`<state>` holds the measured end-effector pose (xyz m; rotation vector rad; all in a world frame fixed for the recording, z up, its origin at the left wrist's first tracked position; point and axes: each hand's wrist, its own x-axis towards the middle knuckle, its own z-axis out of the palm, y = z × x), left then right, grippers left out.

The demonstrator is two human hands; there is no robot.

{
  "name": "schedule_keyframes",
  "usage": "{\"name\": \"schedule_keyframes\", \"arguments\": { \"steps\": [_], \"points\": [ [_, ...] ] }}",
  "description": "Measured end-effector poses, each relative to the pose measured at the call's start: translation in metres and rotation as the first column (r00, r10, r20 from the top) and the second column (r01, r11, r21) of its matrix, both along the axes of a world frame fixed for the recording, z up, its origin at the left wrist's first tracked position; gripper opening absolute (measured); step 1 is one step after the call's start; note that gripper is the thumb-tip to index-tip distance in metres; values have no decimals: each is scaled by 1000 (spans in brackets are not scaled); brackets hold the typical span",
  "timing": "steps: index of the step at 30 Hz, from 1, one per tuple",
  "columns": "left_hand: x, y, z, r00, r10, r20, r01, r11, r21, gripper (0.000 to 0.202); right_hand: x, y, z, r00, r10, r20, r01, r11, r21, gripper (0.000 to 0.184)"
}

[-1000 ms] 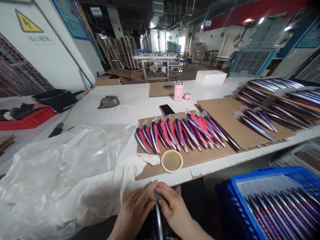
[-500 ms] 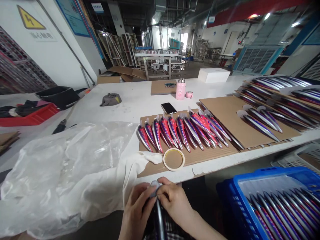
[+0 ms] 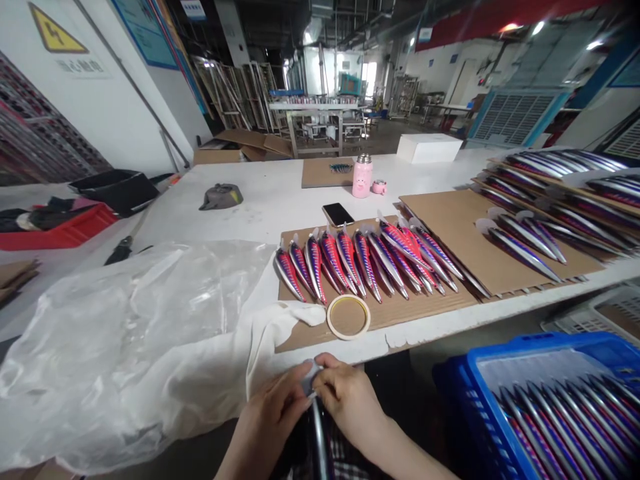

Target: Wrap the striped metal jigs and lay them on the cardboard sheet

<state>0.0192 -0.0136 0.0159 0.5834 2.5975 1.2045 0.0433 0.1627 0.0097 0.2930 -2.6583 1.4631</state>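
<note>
Just off the table's front edge I hold a dark, silver-sided fishing lure (image 3: pixel 319 437), its body hanging down toward my lap. My left hand (image 3: pixel 273 410) is closed at its head, thumb and fingers pinching around the pale lip (image 3: pixel 310 380). A tiny whitish bit shows at the left thumb tip, too small to name. From the other side my right hand (image 3: pixel 350 397) pinches the same end of the lure. Beyond my hands a roll of masking tape (image 3: pixel 349 317) lies on cardboard (image 3: pixel 300 339), in front of a row of red and purple lures (image 3: pixel 345 263).
A blue crate (image 3: pixel 465 400) of lures stands low on the right. Cardboard sheets stacked with lures (image 3: pixel 560 200) fill the right of the table. A plastic bag (image 3: pixel 165 300) and white cloth (image 3: pixel 270 327) cover the left front. A phone (image 3: pixel 338 214) and pink bottle (image 3: pixel 363 177) stand further back.
My left hand has turned and its wrist has shifted left, with its fingers still at the lure's lip. The right hand has barely moved.
</note>
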Motion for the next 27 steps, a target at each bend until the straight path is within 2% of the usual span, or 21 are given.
{"name": "schedule_keyframes", "arguments": {
  "steps": [2, 6, 10, 14, 18, 21, 23, 27],
  "points": [
    [-1, 5, 6, 1000, -1, -3, 1, 998, -67, 13, 0, 0, 1, 1000, 2, -2, -2, 1000, 1, 19],
    [-3, 12, 17, 999, -32, -34, 26, 986, -162, 18, 1, 1, 1, 1000, 19, 6, -19, 1000, -19, 20],
    [-3, 14, 20, 997, -50, -53, 37, 974, -224, 17, 1, 3, 5, 998, 48, 30, -47, 999, -14, 21],
    [-3, 14, 18, 993, -70, -91, 49, 976, -210, 17, 1, 6, 9, 994, 97, 58, -98, 995, 14, 25],
    [-5, 11, 16, 986, -110, -125, 83, 976, -204, 19, 2, 4, 5, 999, 36, 25, -36, 999, 7, 22],
    [-5, 8, 11, 975, -141, -171, 117, 983, -144, 15, 5, 1, -1, 1000, -6, -29, 5, 1000, -26, 21],
    [-4, 7, 5, 967, -90, -240, 71, 994, -84, 16, 6, 0, -3, 998, -4, -56, 2, 1000, -29, 19],
    [-1, 6, -6, 930, 92, -355, -118, 992, -53, 8, 9, 0, -6, 997, 6, -73, -8, 999, -31, 21]
  ]
}}
